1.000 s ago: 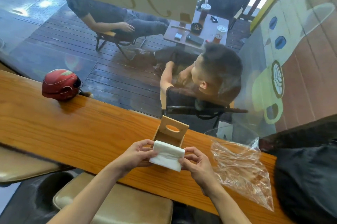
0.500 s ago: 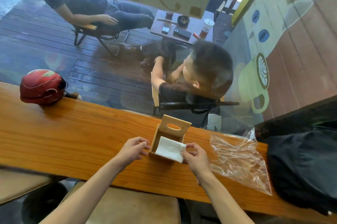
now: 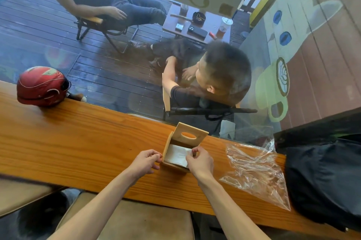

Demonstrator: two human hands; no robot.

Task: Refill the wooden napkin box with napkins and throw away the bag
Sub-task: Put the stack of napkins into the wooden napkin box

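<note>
Wooden napkin box [image 3: 176,163] sits on the table [image 3: 78,138], lid [image 3: 190,136] tipped up at its far side, oval slot showing. Napkins [image 3: 178,155] are inside the box, white stack lying flat, filling most of the opening.

My left hand [image 3: 145,162] is just left of the box, fingers [image 3: 154,154] curled loosely and touching the box's left wall; nothing gripped. My right hand [image 3: 200,160] is over the box's right near corner, thumb and fingers pinched together on the right edge of the napkin stack. Can't tell how firm the pinch is.

Bag [image 3: 256,171], clear plastic, lies flat and crumpled on the table to the right of the box, apart from it, looks empty. Black backpack [image 3: 324,177] sits further right of the box, past the bag, touching the bag's far edge. Red helmet [image 3: 42,86] is on the table well to the left of the box, at the table's far edge.
</note>
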